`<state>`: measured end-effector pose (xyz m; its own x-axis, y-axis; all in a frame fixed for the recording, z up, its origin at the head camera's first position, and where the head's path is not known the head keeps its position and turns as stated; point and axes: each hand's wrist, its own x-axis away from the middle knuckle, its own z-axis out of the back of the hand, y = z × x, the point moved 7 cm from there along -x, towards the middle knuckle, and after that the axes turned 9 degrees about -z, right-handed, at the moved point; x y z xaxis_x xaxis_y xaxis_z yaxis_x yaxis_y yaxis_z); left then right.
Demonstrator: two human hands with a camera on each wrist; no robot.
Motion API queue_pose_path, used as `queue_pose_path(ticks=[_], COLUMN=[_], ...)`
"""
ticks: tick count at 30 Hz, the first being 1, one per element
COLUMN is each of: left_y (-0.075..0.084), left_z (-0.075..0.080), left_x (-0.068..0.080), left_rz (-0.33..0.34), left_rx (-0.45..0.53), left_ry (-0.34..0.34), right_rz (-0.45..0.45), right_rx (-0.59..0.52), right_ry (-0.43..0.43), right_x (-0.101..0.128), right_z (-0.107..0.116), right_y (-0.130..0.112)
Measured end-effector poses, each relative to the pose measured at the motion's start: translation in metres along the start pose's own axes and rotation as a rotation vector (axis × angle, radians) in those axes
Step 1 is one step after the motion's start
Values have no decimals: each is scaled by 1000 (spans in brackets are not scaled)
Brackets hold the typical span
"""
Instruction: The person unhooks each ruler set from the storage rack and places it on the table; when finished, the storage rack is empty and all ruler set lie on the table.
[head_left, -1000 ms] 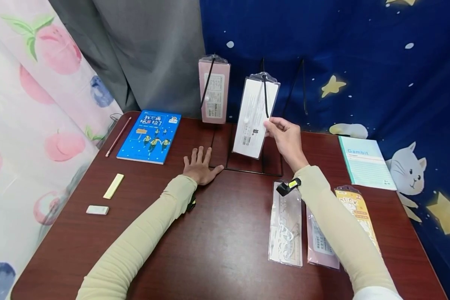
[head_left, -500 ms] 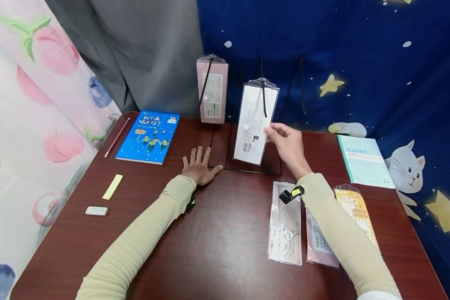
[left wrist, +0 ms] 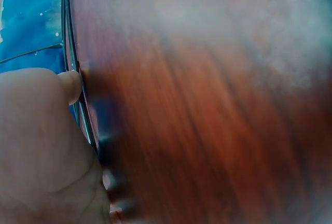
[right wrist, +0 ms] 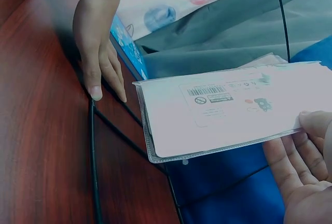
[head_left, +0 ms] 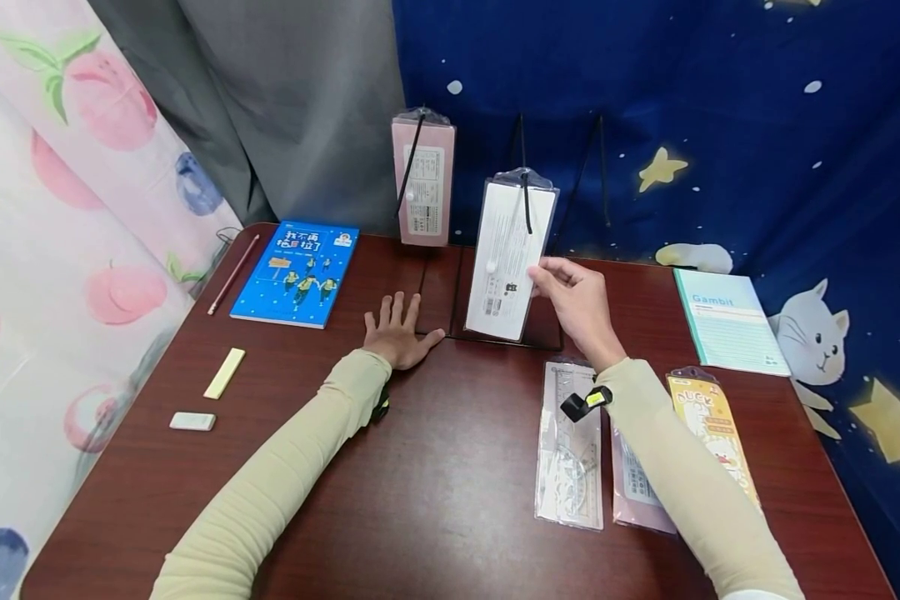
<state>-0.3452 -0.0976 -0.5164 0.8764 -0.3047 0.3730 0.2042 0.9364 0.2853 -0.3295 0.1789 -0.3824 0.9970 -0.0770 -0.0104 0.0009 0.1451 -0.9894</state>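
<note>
Right hand: the right hand (head_left: 576, 302) pinches the right edge of the white flat packet in a clear plastic sleeve (head_left: 512, 254); thumb and fingertips are closed on it.
White packet: it hangs by its top hole on the middle hook of the thin black wire rack (head_left: 523, 187). It sits at 12 o'clock on the dark red-brown wooden table (head_left: 435, 483).
What changed: one second ago the packet's bottom was swung out more towards the person. Now it hangs lower and straighter, with its bottom near the rack's base. The right hand has come down a little with it.
What that means: I think the packet is now settled on its hook and can soon be let go.
Left hand: the left hand (head_left: 399, 330) lies flat with fingers spread, pressing on the table. Its thumb touches the rack's base wire. It has not moved.
Pink packet: a pink flat packet (head_left: 422, 183) hangs on the hook at 11 o'clock.
Waiting things: a clear ruler set packet (head_left: 567, 446) and a yellow duck packet (head_left: 708, 425) lie at 4 o'clock.
</note>
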Motion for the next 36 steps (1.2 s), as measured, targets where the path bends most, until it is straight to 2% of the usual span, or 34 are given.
queue_pose_path(ticks=[14, 20, 30, 36], left_y=[0, 3, 2, 0], left_z=[-1, 2, 2, 1], left_x=[0, 2, 0, -1], left_rz=[-1, -1, -6, -5], left_rx=[0, -7, -5, 13], left_ry=[11, 15, 9, 8], right_rz=[-21, -32, -49, -49], right_rx=[35, 95, 80, 116], right_ry=[-17, -46, -96, -116], right_x=[19, 32, 54, 67], right_z=[2, 4, 5, 4], right_y=[2, 2, 1, 0])
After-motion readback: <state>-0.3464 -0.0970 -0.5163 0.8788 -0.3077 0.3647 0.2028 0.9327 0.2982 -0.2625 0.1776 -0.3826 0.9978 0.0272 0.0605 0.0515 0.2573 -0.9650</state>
